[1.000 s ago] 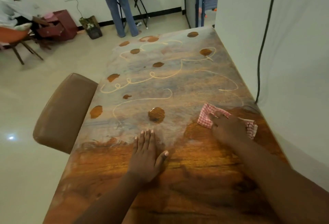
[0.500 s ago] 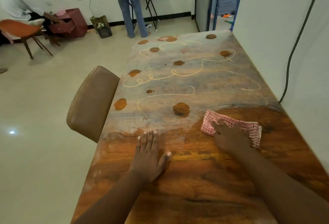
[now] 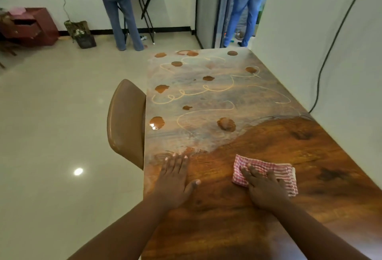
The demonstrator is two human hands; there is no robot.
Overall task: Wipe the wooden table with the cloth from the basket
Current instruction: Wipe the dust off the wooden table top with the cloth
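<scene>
Head view: two hands flat on the wooden table (image 3: 258, 224), one pressing the cloth (image 3: 277, 172).

At 5 o'clock the right hand (image 3: 263, 189) presses straight, slightly spread fingers on the red-checked cloth, on clean wood near the table's right side. At 7 o'clock the left hand (image 3: 175, 179) lies flat, fingers together, thumb out. Toward 12 o'clock, brown blobs (image 3: 226, 124) and pale squiggles (image 3: 198, 94) cover the greyish far half. A brown chair (image 3: 126, 121) touches the left edge. A cable (image 3: 330, 49) hangs on the right wall; two standing people (image 3: 118, 12) occupy the far room.
</scene>
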